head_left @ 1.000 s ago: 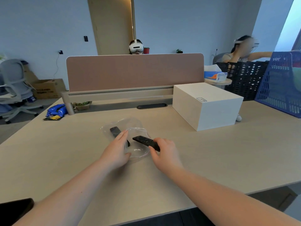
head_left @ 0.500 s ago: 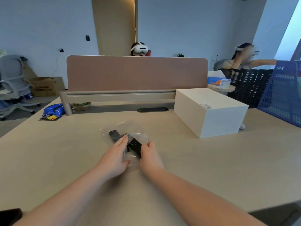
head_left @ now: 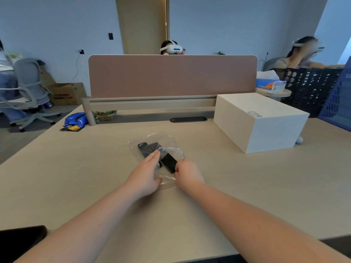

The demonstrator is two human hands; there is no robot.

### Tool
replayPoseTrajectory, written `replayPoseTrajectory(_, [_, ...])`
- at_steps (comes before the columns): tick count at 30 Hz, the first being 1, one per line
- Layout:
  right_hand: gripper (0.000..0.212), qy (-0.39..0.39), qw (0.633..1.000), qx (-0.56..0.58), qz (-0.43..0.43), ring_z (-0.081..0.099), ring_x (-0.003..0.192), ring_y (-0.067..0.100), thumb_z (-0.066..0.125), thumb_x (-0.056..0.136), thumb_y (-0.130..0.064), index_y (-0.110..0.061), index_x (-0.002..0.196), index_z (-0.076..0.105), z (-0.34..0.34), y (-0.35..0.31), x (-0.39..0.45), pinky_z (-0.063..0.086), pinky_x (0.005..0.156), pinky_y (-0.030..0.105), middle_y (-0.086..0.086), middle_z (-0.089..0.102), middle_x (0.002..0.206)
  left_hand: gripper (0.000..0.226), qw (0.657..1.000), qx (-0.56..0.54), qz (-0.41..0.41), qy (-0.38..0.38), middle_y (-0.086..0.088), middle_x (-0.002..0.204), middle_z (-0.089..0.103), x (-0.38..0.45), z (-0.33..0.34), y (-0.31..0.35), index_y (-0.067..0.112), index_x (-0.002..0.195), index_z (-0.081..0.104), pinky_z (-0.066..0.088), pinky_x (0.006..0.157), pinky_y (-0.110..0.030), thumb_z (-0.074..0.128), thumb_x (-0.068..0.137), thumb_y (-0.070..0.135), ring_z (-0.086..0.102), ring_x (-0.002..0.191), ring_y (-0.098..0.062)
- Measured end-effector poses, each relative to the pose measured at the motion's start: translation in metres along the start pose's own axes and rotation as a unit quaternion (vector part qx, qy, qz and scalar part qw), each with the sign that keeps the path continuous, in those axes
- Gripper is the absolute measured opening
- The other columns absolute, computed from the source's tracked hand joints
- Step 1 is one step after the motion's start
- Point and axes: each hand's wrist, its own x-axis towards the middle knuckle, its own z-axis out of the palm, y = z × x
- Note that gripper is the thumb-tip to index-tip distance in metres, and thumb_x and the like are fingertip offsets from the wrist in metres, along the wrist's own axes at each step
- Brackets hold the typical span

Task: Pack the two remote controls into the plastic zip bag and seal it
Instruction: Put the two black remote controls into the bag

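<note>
Right now I am partway through loading the second remote control (head_left: pixel 168 161) into the plastic zip bag (head_left: pixel 167 147), which lies crumpled on the table (head_left: pixel 247 186) a little ahead of me. The first remote control (head_left: pixel 145 149) already sits deep in the bag, toward its far left side, dark under the clear film. My right hand (head_left: pixel 188 173) is closed around the near end of the second remote, fingers curled over it, with its far end pointing up and left beneath the lifted film and close beside the first. My left hand (head_left: pixel 145 177) rests flat on the bag's near left part, fingertips (head_left: pixel 155 153) reaching the raised lip of the mouth; it seems to be pinning the plastic and propping the opening, though I cannot tell whether it pinches the film or only presses on it. To my eye the near end of the second remote is not yet inside. The next move, I judge, calls for a straight push along the remote's length while the left hand keeps the mouth from folding shut, then both hands free to run along the zip.
</note>
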Motion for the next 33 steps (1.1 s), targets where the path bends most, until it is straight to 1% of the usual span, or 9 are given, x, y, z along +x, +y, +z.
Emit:
replayPoseTrajectory(4, [0.03, -0.024, 0.999, 0.014, -0.019, 0.058, 0.104, 0.034, 0.046, 0.087, -0.003, -0.01, 0.111, 0.062, 0.007, -0.002, 0.004, 0.051, 0.089, 0.038, 0.014, 0.054, 0.117, 0.082, 1.0, -0.004, 0.004, -0.001, 0.003, 0.157, 0.009, -0.001, 0.002, -0.003, 0.015, 0.146, 0.009, 0.025, 0.115, -0.027, 0.061, 0.083, 0.017, 0.015, 0.143, -0.012])
replayPoseTrajectory(10, [0.048, -0.063, 0.997, -0.016, -0.028, 0.041, 0.126, 0.033, 0.048, 0.088, -0.012, -0.019, 0.135, 0.044, 0.006, -0.007, 0.012, 0.041, 0.106, 0.037, 0.017, 0.039, 0.131, 0.08, 0.999, -0.014, 0.025, -0.016, 0.009, 0.157, 0.008, -0.002, 0.003, 0.0, 0.022, 0.146, 0.01, 0.035, 0.107, -0.026, 0.056, 0.082, 0.008, 0.024, 0.14, -0.012])
replayPoseTrajectory(13, [0.041, -0.07, 0.997, -0.02, -0.016, 0.044, 0.123, 0.032, 0.046, 0.088, -0.011, -0.016, 0.129, 0.049, -0.001, -0.009, 0.01, 0.043, 0.102, 0.037, 0.016, 0.041, 0.131, 0.079, 0.999, -0.018, 0.03, -0.016, 0.009, 0.157, 0.009, -0.002, 0.004, 0.001, 0.022, 0.146, 0.011, 0.031, 0.107, -0.022, 0.055, 0.082, 0.006, 0.024, 0.14, -0.01])
replayPoseTrajectory(16, [0.031, 0.041, 0.998, 0.038, -0.001, 0.052, 0.113, 0.033, 0.044, 0.089, -0.007, -0.009, 0.117, 0.057, -0.009, -0.003, 0.002, 0.047, 0.089, 0.037, 0.014, 0.047, 0.122, 0.079, 0.999, -0.013, 0.033, -0.014, 0.009, 0.157, 0.009, 0.0, 0.004, 0.002, 0.023, 0.146, 0.012, 0.033, 0.105, -0.022, 0.054, 0.081, 0.005, 0.025, 0.14, -0.011])
replayPoseTrajectory(19, [0.027, 0.172, 0.984, 0.035, 0.006, 0.044, 0.113, 0.031, 0.045, 0.088, -0.008, -0.011, 0.113, 0.057, -0.016, 0.012, 0.001, 0.047, 0.08, 0.038, 0.014, 0.048, 0.118, 0.076, 0.999, -0.012, 0.035, -0.015, 0.008, 0.157, 0.009, 0.001, 0.003, 0.002, 0.021, 0.145, 0.017, 0.03, 0.108, -0.022, 0.052, 0.081, 0.003, 0.018, 0.142, -0.01])
replayPoseTrajectory(22, [0.037, 0.088, 0.995, 0.038, 0.012, 0.035, 0.129, 0.031, 0.043, 0.093, -0.014, -0.02, 0.129, 0.05, -0.018, 0.024, 0.008, 0.045, 0.098, 0.041, 0.013, 0.041, 0.14, 0.069, 0.999, -0.005, 0.039, -0.02, 0.007, 0.157, 0.009, 0.001, 0.004, 0.002, 0.017, 0.143, 0.027, 0.028, 0.11, -0.022, 0.05, 0.08, 0.002, 0.017, 0.142, -0.01])
replayPoseTrajectory(24, [0.039, 0.017, 0.999, 0.044, -0.004, 0.043, 0.128, 0.032, 0.041, 0.096, -0.016, -0.018, 0.135, 0.047, -0.018, 0.027, 0.011, 0.042, 0.104, 0.039, 0.014, 0.046, 0.142, 0.063, 0.999, -0.002, 0.041, -0.017, 0.006, 0.157, 0.009, 0.002, 0.004, 0.003, 0.014, 0.141, 0.032, 0.034, 0.106, -0.023, 0.051, 0.081, 0.003, 0.021, 0.142, -0.012])
replayPoseTrajectory(27, [0.039, 0.021, 0.995, 0.097, 0.016, 0.054, 0.121, 0.031, 0.042, 0.097, -0.016, -0.018, 0.135, 0.047, -0.018, 0.026, 0.013, 0.047, 0.099, 0.039, 0.013, 0.059, 0.132, 0.055, 0.998, 0.003, 0.055, -0.015, 0.006, 0.157, 0.011, 0.001, 0.004, 0.003, 0.014, 0.134, 0.043, 0.036, 0.102, -0.021, 0.052, 0.08, 0.003, 0.026, 0.14, -0.014])
replayPoseTrajectory(33, [0.027, 0.038, 0.997, 0.036, 0.064, 0.058, 0.106, 0.036, 0.044, 0.096, -0.016, -0.011, 0.12, 0.056, -0.022, 0.02, 0.022, 0.05, 0.084, 0.039, 0.016, 0.055, 0.12, 0.049, 0.997, 0.012, 0.067, -0.03, 0.01, 0.156, 0.012, -0.003, 0.004, 0.003, 0.019, 0.133, 0.046, 0.032, 0.103, -0.019, 0.052, 0.085, 0.009, 0.029, 0.139, -0.011])
